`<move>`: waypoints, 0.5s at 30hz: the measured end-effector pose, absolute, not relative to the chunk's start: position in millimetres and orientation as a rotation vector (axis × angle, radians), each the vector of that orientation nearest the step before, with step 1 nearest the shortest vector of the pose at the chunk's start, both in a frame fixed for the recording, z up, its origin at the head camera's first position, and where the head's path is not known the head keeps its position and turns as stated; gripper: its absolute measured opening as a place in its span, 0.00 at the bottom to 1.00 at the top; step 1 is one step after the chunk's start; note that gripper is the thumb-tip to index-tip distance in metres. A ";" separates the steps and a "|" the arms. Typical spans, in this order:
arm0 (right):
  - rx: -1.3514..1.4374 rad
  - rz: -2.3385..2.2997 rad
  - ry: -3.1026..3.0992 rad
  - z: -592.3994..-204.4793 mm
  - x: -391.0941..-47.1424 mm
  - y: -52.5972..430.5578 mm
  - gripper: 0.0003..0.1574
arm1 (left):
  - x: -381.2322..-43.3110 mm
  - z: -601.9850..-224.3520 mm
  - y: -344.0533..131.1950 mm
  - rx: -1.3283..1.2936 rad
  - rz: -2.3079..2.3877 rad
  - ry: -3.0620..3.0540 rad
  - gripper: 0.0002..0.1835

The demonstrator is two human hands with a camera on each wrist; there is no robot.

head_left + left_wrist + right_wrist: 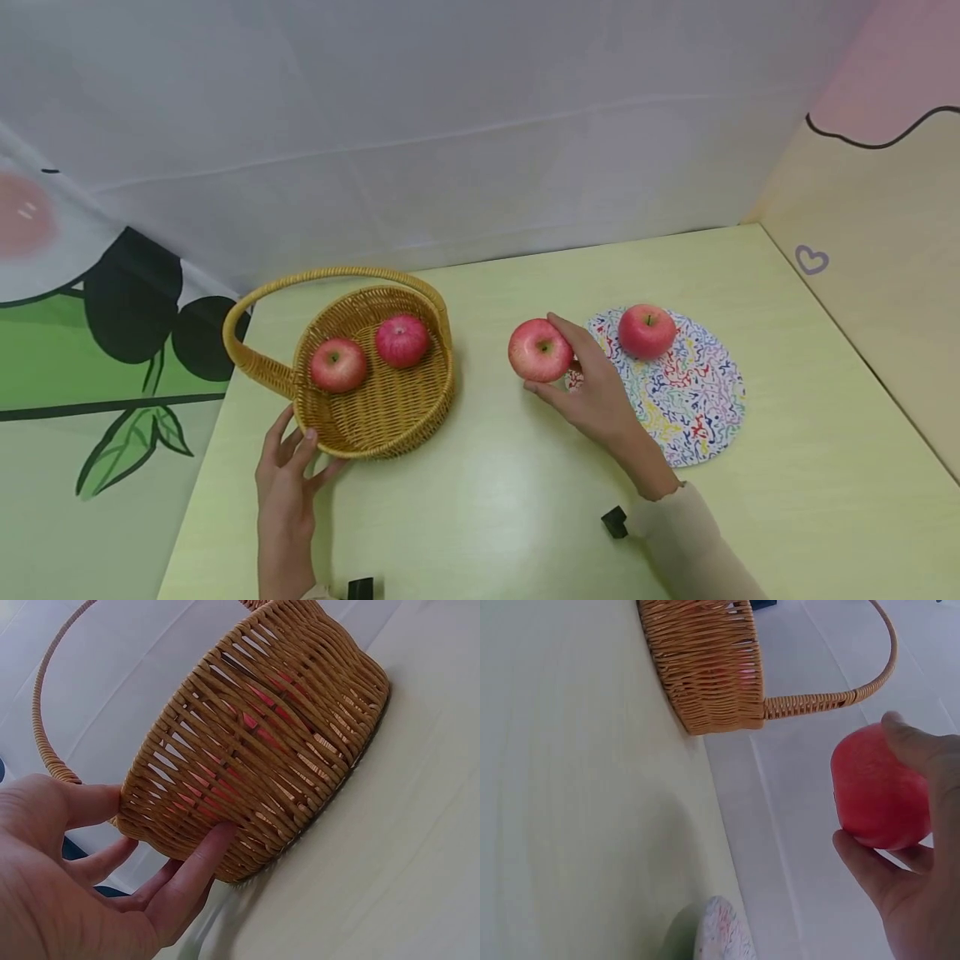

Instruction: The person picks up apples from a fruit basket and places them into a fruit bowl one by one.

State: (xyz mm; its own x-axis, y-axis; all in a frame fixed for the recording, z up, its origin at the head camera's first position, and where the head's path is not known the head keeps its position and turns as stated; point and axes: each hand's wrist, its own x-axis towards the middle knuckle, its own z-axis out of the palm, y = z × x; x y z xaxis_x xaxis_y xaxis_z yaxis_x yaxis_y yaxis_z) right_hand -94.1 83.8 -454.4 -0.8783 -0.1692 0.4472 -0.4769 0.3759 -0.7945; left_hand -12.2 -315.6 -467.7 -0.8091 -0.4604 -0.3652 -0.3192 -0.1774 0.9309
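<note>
My right hand (600, 396) holds a red apple (540, 350) between thumb and fingers, above the table and left of a round plate with coloured squiggles (705, 392). In the right wrist view, the same apple (877, 787) shows well off the tabletop. A second apple (647, 332) sits on the plate's far side. On the left, my left hand (288, 492) grips the near-left rim of a wicker basket (390, 408), one fingertip over the rim and another digit against the outer wall (247, 772). Inside lie an apple (339, 365) and a round, streaked pink fruit (402, 341).
The basket's tall handle (337, 275) arches over its far-left side. A pale cloth wall (525, 183) stands along the back edge of the light table (480, 517); a printed panel (892, 275) borders the right. Small black pieces (615, 522) sit at both wrists.
</note>
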 end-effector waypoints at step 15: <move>0.234 1.349 -2.458 -477.9 -79.5 112.4 0.58 | -12.1 -466.3 -316.0 0.952 -2.166 -1.932 0.34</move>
